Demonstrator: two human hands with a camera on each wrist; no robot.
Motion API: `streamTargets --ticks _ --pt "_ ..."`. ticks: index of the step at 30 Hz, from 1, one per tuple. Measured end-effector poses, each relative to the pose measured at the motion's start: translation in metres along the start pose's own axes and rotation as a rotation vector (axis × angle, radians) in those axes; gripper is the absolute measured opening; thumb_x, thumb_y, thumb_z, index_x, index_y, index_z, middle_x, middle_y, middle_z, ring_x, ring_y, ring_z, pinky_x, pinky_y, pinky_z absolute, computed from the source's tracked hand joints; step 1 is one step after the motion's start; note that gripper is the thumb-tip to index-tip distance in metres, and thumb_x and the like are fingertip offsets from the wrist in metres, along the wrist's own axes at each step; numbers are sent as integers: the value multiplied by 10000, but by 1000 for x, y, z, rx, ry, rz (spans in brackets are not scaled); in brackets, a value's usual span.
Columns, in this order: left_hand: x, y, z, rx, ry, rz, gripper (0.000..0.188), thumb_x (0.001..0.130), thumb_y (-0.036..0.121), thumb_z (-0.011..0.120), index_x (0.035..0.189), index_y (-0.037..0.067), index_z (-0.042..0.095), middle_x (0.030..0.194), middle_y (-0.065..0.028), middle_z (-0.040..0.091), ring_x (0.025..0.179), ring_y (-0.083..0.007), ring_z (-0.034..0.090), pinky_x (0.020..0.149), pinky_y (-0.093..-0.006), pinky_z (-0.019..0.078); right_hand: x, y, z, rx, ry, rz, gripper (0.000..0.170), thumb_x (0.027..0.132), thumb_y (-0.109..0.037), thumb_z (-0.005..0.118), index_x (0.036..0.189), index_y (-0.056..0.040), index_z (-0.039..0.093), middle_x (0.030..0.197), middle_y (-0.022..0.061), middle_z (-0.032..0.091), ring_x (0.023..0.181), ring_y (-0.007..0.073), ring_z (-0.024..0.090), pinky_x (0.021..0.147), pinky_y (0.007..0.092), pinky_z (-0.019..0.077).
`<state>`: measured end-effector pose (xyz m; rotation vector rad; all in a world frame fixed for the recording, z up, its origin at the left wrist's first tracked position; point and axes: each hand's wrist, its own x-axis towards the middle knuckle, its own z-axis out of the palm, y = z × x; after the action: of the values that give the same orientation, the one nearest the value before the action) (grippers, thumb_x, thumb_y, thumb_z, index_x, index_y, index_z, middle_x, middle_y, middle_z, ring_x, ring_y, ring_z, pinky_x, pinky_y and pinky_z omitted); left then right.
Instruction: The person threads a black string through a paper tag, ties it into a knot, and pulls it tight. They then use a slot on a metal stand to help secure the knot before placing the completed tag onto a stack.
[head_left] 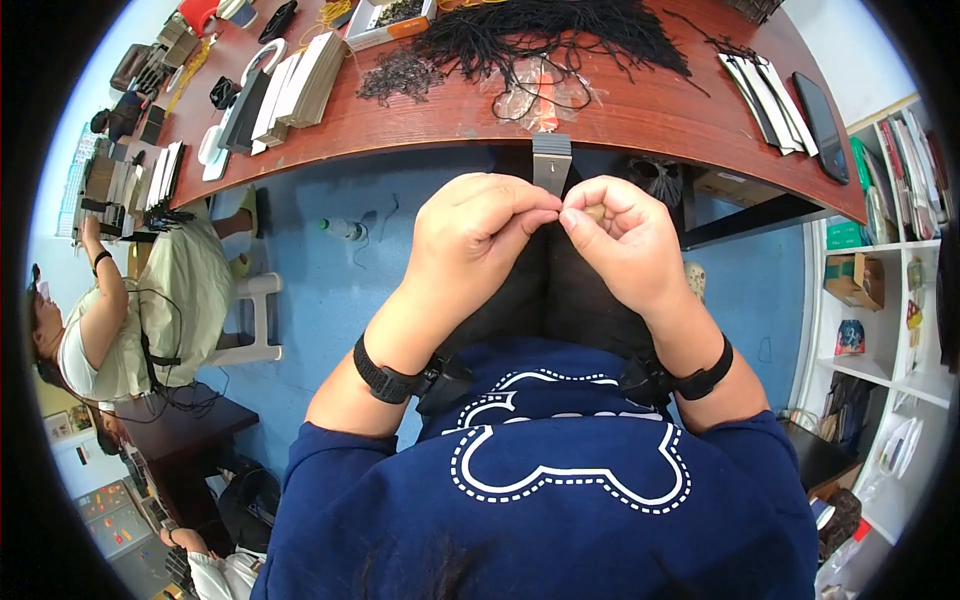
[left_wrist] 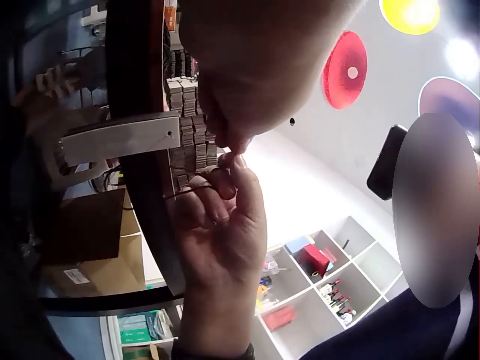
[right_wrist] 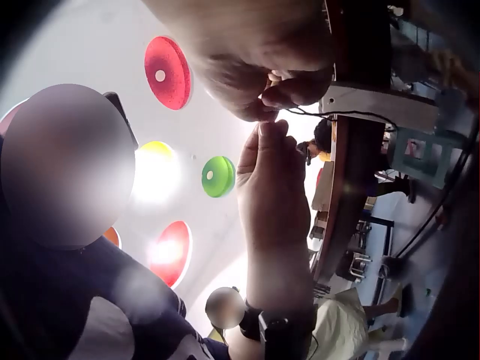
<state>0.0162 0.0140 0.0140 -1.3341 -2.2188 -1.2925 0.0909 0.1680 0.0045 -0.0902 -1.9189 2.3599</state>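
The left hand [head_left: 470, 230] and right hand [head_left: 630, 240] meet at their fingertips above the lap, just in front of the table edge. Thin black cord [right_wrist: 360, 113] runs out from the right hand's curled fingers in the right wrist view, and it also crosses those fingers in the left wrist view [left_wrist: 182, 194]. Thumb and index finger of the left hand pinch at the cord's end, which the fingertips mostly hide. Beyond the hands, a grey metal piece [head_left: 552, 165] juts from the table edge.
On the red-brown table [head_left: 440, 125] lie black cords [head_left: 560, 35], a small dark pile [head_left: 400, 77], a plastic bag [head_left: 530, 95], card stacks [head_left: 300, 85], white strips [head_left: 765, 100] and a phone [head_left: 820, 125]. Another person [head_left: 95, 330] sits at left; shelves [head_left: 890, 250] stand at right.
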Motion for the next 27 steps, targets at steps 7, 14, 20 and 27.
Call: streamTargets --ticks 7,14,20,27 --pt "18 -28 -28 265 42 4 37 743 36 625 779 41 631 779 -91 627 736 -224 611 668 -300 477 -1 6 0 -130 42 -89 13 806 -21 590 813 -23 578 656 -65 505 554 -13 419 481 147 325" --pt "28 -124 -80 600 37 -157 119 764 73 596 863 28 643 813 -109 608 746 -266 600 682 -322 472 0 8 -6 -46 -2 -6 30 807 -12 581 792 -33 566 654 -70 481 546 -9 400 481 155 313" --pt "42 -132 -82 705 -114 19 55 757 73 590 792 43 621 793 -106 573 809 -297 556 714 -367 455 1 8 -5 -17 -9 12 32 814 -15 578 799 -36 559 675 -67 482 567 -8 410 489 152 319" --pt "47 -137 -88 609 11 7 68 750 32 580 810 4 601 825 -122 583 791 -290 569 726 -349 446 2 6 -8 23 2 3 26 822 -23 577 812 -33 555 691 -60 492 580 -4 426 510 149 338"
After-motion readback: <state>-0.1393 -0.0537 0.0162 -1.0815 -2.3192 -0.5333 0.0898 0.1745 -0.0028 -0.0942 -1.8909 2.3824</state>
